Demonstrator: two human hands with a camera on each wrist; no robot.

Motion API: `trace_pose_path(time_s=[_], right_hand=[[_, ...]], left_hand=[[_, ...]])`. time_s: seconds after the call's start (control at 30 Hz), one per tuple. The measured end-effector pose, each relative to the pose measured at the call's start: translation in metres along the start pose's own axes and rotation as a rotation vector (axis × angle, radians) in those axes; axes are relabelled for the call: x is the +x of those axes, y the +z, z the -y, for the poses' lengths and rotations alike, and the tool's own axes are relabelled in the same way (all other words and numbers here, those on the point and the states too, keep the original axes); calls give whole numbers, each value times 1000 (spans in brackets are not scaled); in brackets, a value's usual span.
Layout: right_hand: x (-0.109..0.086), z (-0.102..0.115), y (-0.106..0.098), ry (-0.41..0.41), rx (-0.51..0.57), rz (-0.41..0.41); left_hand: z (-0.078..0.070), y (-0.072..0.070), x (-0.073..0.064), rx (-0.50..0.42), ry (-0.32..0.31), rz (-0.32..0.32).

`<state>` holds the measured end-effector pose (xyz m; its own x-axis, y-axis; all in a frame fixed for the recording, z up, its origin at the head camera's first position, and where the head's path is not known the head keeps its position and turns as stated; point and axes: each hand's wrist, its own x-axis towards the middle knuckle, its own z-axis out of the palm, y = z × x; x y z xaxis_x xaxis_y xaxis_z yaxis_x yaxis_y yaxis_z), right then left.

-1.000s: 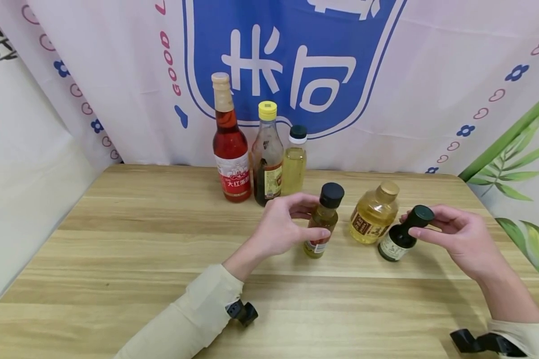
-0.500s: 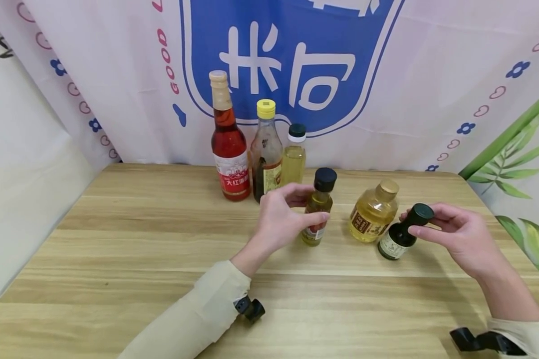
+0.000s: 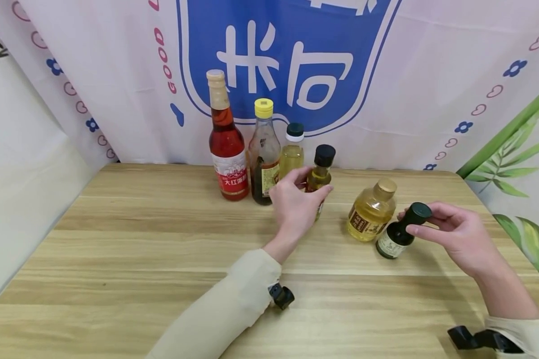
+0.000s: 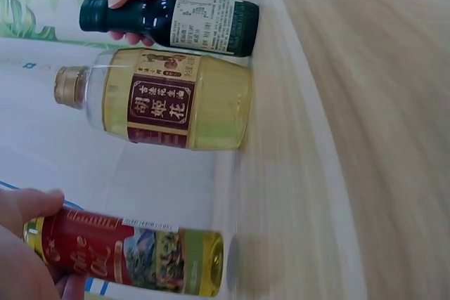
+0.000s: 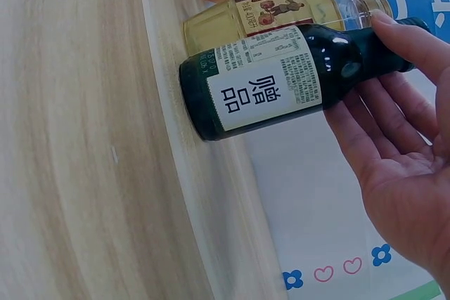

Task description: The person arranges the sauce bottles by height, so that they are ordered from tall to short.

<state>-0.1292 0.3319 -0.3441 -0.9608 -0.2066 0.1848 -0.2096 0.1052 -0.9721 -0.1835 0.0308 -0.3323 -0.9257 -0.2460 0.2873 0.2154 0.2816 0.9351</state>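
My left hand (image 3: 294, 204) grips a small olive oil bottle (image 4: 140, 254) with a black cap and a red label. In the left wrist view its base is close over the wooden table, with a shadow beside it. My right hand (image 3: 458, 237) holds a dark green glass bottle (image 5: 264, 79) by the neck, thumb on the near side. That bottle leans slightly to the right, its base low at the table. Between the two hands, right beside the dark bottle, stands a squat bottle of yellow cooking oil (image 3: 370, 214) with a gold cap.
At the back of the table (image 3: 130, 249) stand a tall red vinegar bottle (image 3: 229, 154), a yellow-capped bottle with dark liquid (image 3: 264, 154) and a green-capped oil bottle (image 3: 292, 154), side by side. A printed curtain (image 3: 152, 124) hangs right behind them.
My left hand has carried the olive oil bottle away from me, toward the back row near the green-capped bottle. The right hand and dark green bottle have stayed in place.
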Motion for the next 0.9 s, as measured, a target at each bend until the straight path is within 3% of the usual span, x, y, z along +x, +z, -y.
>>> trace_pose_path(time_s=[0.23,0.67,0.9], right_hand=[[2,1,2,-3,-8,-1],[1,1,2,-8,3,-5],[0,1,2,-15,10,0]], left_hand=[[-5,15,5,-42,-60,-76],[-9,36,11,-5,-163,-117],[-7,39,12,-5,-146,-121]])
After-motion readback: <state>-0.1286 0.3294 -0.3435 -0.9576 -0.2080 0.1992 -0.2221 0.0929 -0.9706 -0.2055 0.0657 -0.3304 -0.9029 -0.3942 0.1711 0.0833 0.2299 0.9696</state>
